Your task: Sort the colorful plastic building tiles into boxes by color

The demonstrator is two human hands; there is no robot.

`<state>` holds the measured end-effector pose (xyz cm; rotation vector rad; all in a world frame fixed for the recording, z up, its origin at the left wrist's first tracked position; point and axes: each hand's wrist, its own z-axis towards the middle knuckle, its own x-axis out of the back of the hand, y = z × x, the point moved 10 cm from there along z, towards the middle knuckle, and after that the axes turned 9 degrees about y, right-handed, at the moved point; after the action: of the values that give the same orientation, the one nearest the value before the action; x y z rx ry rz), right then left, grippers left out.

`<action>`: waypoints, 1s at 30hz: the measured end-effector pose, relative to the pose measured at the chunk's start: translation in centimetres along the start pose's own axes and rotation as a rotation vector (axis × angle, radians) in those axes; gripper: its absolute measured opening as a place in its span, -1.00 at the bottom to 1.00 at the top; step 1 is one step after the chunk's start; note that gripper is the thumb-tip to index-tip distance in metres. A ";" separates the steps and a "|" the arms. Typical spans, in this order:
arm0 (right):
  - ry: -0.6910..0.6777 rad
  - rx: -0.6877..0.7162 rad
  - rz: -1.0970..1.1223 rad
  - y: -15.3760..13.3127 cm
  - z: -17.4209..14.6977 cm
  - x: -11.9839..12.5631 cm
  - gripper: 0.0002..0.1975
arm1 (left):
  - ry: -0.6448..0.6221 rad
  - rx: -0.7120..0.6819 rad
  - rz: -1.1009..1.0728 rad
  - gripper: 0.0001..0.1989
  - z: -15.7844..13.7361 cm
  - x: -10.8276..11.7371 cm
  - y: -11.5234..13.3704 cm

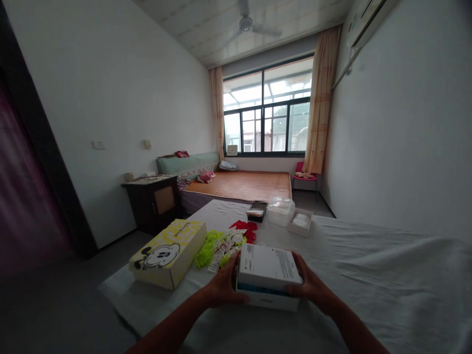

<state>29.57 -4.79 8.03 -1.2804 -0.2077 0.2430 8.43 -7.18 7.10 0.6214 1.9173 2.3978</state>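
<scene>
Both of your hands are clamped on a white rectangular cardboard box with grey print on its top, which sits low on the table straight in front of you, under a pale grey cloth cover. Your left hand grips its 9 o'clock side, the thumb lying along the lower front; your right hand grips its 3 o'clock side, the thumb near the front corner. A teal band shows between the lid and the base, so the lid does not sit fully down.

Taking that box as the clock's centre, with 12 pointing away from you, a yellow-and-white rectangular box with a cartoon dog face lies at 10 o'clock. At 11 is a loose heap of bright green pieces and white lattice pieces, with red pieces just beyond. Near 12 you have a small dark box, its top blurred out; beside it, toward 1, stands a clear plastic container. At 1 o'clock, touching or nearly touching that container, a small open white box holds a white rounded item, too indistinct to identify
</scene>
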 end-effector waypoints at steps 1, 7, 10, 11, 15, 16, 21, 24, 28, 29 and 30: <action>0.053 -0.002 0.038 0.1 0.1 0.5 -0.10 | 0.053 -0.013 0.028 0.32 -0.1 0.5 0.3; 0.489 -0.002 0.457 2.1 0.6 7.5 -0.33 | 0.356 -0.087 0.330 0.16 -0.7 6.5 3.3; 0.569 -0.066 0.467 4.0 0.6 9.8 -0.34 | 0.515 -0.158 0.509 0.07 -0.7 10.9 6.2; 0.580 -0.092 0.461 4.7 0.6 10.2 -0.33 | 0.579 -0.195 0.617 0.04 -0.8 12.2 7.4; 0.577 -0.167 0.444 6.4 0.6 10.1 -0.31 | 0.630 -0.290 1.076 -0.08 0.2 13.7 10.0; 0.570 -0.176 0.436 6.6 0.6 9.9 -0.31 | 0.595 -0.303 1.157 -0.14 0.7 13.3 9.8; 0.556 -0.188 0.405 6.8 0.6 9.5 -0.30 | 0.393 -0.462 1.417 -0.27 2.4 9.8 8.2; 0.554 -0.196 0.402 6.7 0.6 9.5 -0.30 | 0.297 -0.536 1.487 -0.29 3.2 8.2 8.0; 0.571 -0.205 0.384 6.6 0.5 9.8 -0.29 | 0.267 -0.532 1.520 -0.31 4.6 8.3 8.8; 0.580 -0.207 0.379 6.6 0.5 9.9 -0.29 | 0.259 -0.522 1.522 -0.31 4.9 8.6 9.0; 0.588 -0.209 0.375 6.6 0.5 10.0 -0.29 | 0.244 -0.509 1.523 -0.32 5.1 8.9 9.1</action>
<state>38.58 0.35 2.01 -1.5391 0.5258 0.1551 3.98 -2.47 19.19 2.3827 0.5717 3.5104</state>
